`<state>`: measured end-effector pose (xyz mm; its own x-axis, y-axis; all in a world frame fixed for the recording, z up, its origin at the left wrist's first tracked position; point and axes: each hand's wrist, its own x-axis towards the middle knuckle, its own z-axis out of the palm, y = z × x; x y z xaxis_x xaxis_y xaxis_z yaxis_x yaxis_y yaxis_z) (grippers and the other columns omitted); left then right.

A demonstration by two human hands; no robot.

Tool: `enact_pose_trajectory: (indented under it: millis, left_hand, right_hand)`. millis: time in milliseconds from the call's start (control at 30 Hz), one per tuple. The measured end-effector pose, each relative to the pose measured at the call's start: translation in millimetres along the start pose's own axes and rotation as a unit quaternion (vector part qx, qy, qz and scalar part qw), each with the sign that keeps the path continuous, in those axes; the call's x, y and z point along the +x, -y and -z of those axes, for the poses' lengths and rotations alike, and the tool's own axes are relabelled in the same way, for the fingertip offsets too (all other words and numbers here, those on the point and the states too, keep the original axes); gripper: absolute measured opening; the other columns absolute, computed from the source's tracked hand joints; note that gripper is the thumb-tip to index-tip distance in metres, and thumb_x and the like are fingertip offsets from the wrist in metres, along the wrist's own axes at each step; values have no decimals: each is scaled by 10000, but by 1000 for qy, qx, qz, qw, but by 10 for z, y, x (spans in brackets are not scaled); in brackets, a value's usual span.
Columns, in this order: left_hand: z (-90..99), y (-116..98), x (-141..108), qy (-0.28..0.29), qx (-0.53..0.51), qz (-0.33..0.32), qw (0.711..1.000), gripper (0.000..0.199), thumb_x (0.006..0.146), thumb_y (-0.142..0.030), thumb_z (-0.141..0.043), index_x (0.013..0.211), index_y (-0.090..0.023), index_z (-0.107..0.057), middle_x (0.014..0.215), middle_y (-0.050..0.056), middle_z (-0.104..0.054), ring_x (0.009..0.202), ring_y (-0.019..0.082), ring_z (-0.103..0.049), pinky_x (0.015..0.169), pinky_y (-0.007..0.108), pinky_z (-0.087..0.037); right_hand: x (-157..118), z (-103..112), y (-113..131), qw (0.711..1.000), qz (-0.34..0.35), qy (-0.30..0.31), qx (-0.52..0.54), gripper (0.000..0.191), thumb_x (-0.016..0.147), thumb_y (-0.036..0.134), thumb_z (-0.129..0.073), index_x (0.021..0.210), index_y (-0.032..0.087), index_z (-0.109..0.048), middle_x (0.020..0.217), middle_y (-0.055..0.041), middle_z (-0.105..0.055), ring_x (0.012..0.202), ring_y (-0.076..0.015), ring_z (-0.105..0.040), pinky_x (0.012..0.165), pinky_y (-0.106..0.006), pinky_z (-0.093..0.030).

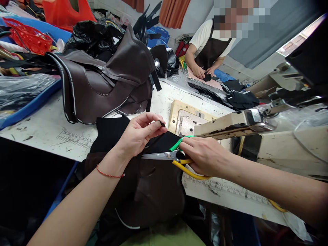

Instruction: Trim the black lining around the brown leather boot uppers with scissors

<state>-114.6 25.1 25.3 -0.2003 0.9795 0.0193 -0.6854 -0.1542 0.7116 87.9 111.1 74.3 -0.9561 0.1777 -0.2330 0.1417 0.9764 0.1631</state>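
Soft, fairly even indoor light on white tabletop (46, 126); brighter window (302, 40) at upper right. Lower left and bottom centre in deep shadow, detail lost. Sheen on brown saddle (89, 97), glints on scissors (157, 156), clear plastic (25, 89) at left. Edges stretched, wide-angle. Centre fairly crisp, background softer. Pixelated block, top right of centre.

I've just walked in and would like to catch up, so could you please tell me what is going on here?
The left hand pinches a small dark piece, while the right hand holds scissors with green and yellow handles. Their blades lie over dark material in front of the person, beside the sewing machine. A stitched brown article with pale edging sits on the white table. Across from them, another person handles a black piece.
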Motion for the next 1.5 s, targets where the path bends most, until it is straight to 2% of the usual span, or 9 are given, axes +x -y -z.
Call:
enact_pose_trajectory:
  millis: [200,633,833,900,967,1033,1100,1267,1500]
  left_hand:
    - [16,-12,2,3,-32,-7,999,155,695,-217,-823,736,-167,-682,815,-43,-659,677,39,-660,681,126,-563]
    - [22,8,20,-34,23,-33,999,213,663,-268,-835,735,-174,-658,823,-34,-657,703,60,-649,714,166,-561]
    - [18,43,26,-92,228,-82,966,188,773,-329,-706,859,-188,-618,891,9,-640,799,138,-666,805,285,-536]
    - [20,-49,-79,-103,358,-100,923,235,770,-259,-699,984,-200,-622,993,39,-626,817,162,-648,829,323,-505]
    - [66,-185,-238,-71,563,-95,818,361,735,-237,-722,1078,-222,-611,1067,58,-607,859,205,-620,846,368,-473]
    - [159,-307,-395,39,704,-30,709,412,675,-282,-778,1053,-227,-625,1016,53,-619,915,258,-600,828,386,-458]
    - [268,-371,-501,126,732,34,669,392,678,-299,-777,1034,-223,-634,961,42,-624,897,255,-596,769,354,-452]
    - [421,-363,-504,172,692,67,698,99,804,-294,-631,826,-214,-686,793,16,-629,764,181,-585,688,280,-420]
    - [362,-272,-416,105,649,87,748,261,925,-363,-386,878,-183,-569,697,-4,-590,605,135,-570,566,242,-459]
  right_hand:
    - [8,6,11,1000,-3,-8,-4,146,656,90,-494,778,169,-511,737,-42,-580,617,-156,-477,530,-288,-179]
    - [207,249,62,994,13,109,-27,135,727,51,-518,816,152,-527,752,-55,-593,590,-153,-528,497,-275,-158]
    - [217,223,98,989,-4,145,-30,128,733,58,-530,826,144,-549,759,-49,-610,578,-157,-574,471,-272,-185]
    - [226,178,102,989,-2,147,-23,130,740,63,-537,843,138,-562,773,-53,-621,599,-160,-596,470,-270,-202]
    - [230,122,93,990,5,138,-12,139,749,76,-545,871,134,-576,797,-58,-631,626,-163,-611,473,-269,-223]
    - [227,69,77,992,9,123,-3,143,765,92,-546,896,130,-588,816,-64,-635,640,-166,-613,469,-269,-241]
    - [229,37,58,993,7,114,6,149,775,104,-540,908,131,-601,825,-70,-639,644,-170,-610,472,-269,-261]
    - [297,95,-15,978,-2,188,86,169,740,186,-570,892,151,-635,805,-82,-654,664,-202,-600,506,-272,-309]
    - [205,301,-18,972,-9,211,106,177,753,252,-553,883,168,-639,818,-82,-667,687,-214,-606,517,-275,-325]
